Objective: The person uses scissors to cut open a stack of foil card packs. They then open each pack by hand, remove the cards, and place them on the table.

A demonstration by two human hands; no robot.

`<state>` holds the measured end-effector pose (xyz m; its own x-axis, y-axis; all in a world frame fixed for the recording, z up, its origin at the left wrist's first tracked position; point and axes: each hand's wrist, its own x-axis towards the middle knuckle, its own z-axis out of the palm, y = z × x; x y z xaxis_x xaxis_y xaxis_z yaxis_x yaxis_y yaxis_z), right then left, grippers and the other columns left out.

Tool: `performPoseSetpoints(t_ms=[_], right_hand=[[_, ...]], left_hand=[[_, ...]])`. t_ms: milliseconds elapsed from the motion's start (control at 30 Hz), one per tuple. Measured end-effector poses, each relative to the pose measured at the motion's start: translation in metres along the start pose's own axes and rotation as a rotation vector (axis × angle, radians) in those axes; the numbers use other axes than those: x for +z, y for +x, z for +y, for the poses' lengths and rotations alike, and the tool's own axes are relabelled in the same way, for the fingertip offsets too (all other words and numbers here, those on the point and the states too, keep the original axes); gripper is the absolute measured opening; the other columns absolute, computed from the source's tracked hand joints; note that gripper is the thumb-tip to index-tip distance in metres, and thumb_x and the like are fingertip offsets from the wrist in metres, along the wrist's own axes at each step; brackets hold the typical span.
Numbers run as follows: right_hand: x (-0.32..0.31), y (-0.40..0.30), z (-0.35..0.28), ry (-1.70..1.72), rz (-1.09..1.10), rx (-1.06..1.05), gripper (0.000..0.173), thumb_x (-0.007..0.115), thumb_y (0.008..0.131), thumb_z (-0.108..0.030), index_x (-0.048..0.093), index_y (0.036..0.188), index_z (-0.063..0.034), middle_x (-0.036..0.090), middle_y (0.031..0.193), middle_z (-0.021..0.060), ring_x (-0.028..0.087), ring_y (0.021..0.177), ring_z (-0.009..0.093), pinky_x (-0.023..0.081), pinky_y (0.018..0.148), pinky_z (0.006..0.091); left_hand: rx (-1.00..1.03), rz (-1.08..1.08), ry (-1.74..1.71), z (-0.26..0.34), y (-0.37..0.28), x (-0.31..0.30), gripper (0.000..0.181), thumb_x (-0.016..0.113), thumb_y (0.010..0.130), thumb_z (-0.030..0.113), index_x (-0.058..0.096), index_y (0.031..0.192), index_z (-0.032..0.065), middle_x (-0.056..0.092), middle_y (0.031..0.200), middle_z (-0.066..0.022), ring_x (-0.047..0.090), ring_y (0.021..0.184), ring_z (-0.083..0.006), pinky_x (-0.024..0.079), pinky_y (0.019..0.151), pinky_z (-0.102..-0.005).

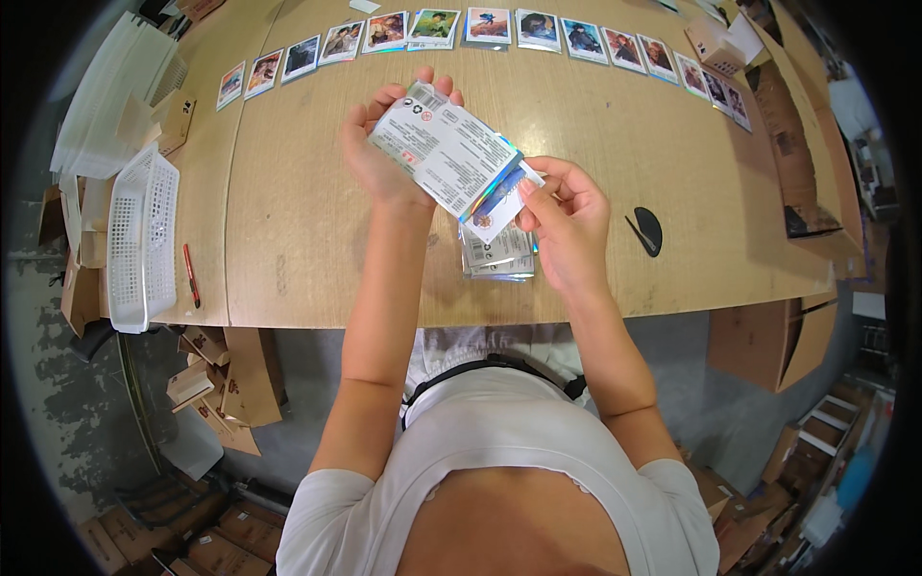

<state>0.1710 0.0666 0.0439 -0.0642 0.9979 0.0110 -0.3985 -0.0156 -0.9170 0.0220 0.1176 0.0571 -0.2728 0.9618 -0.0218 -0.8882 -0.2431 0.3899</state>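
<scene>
My left hand (385,155) holds a flat printed packet (446,147) with its text side up, the palm beneath it. At the packet's lower right end, a picture card (502,205) with a white border sticks partly out. Thumb and fingers of my right hand (565,209) pinch that card by its right edge. Below, on the wooden table (310,216), lies a small stack of similar packets (500,255), partly hidden by the card and my right hand. A black letter opener (650,232) rests to the right of my right hand.
Illustrated cards (488,27) lie in a curved row along the far side. White plastic baskets (144,241) stand at the left edge, near a red pen-like tool (191,276). A large open cardboard box (807,158) stands at the right; another carton (771,342) is below the table edge.
</scene>
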Motion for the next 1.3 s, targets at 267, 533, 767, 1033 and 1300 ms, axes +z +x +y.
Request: performPoseSetpoints(t_ms=[267,533,767,1033,1300], right_hand=[[-0.019,0.030,0.011,0.161,0.106,0.139,0.027,0.058,0.078,0.002,0.052,0.104,0.0056,0.051,0.068,0.0019,0.052,0.054,0.010,0.046,0.051,0.0226],[-0.071,0.137,0.056,0.022,0.415,0.060,0.030,0.052,0.082,0.002,0.038,0.109,0.0040,0.054,0.079,0.0118,0.063,0.071,0.023,0.052,0.058,0.0280],[-0.073,0.149,0.060,-0.159,0.376,0.133,0.032,0.049,0.084,0.002,0.032,0.110,0.0060,0.053,0.091,0.0201,0.063,0.076,0.028,0.054,0.061,0.0307],[-0.074,0.141,0.054,-0.283,0.458,0.209,0.032,0.050,0.083,-0.002,0.029,0.106,0.0044,0.054,0.081,0.0184,0.063,0.064,0.026,0.054,0.051,0.0303],[-0.064,0.027,0.023,-0.657,0.083,0.256,0.030,0.063,0.077,-0.018,0.043,0.094,-0.0031,0.056,0.074,0.0084,0.052,0.050,0.014,0.041,0.043,0.0249]], left_hand=[[-0.213,0.022,0.053,-0.020,0.041,-0.020,0.053,0.023,0.087,0.047,0.045,0.103,0.0005,0.046,0.116,-0.0242,0.043,0.110,-0.0368,0.037,0.091,-0.0499],[-0.263,0.010,0.233,-0.026,0.048,-0.082,0.043,0.036,0.088,0.038,0.040,0.117,0.0062,0.044,0.121,-0.0140,0.046,0.108,-0.0303,0.037,0.093,-0.0431],[-0.262,0.016,0.254,-0.019,0.059,-0.102,0.034,0.038,0.089,0.028,0.045,0.113,0.0062,0.053,0.106,-0.0098,0.053,0.095,-0.0243,0.044,0.084,-0.0388],[-0.298,-0.038,0.218,-0.019,0.061,-0.102,0.032,0.039,0.089,0.025,0.044,0.113,0.0049,0.054,0.105,-0.0110,0.053,0.093,-0.0240,0.045,0.081,-0.0376],[0.043,-0.468,1.507,0.008,-0.002,-0.067,0.051,0.061,0.076,0.019,0.040,0.120,0.0055,0.044,0.119,-0.0181,0.042,0.111,-0.0330,0.036,0.093,-0.0405]])
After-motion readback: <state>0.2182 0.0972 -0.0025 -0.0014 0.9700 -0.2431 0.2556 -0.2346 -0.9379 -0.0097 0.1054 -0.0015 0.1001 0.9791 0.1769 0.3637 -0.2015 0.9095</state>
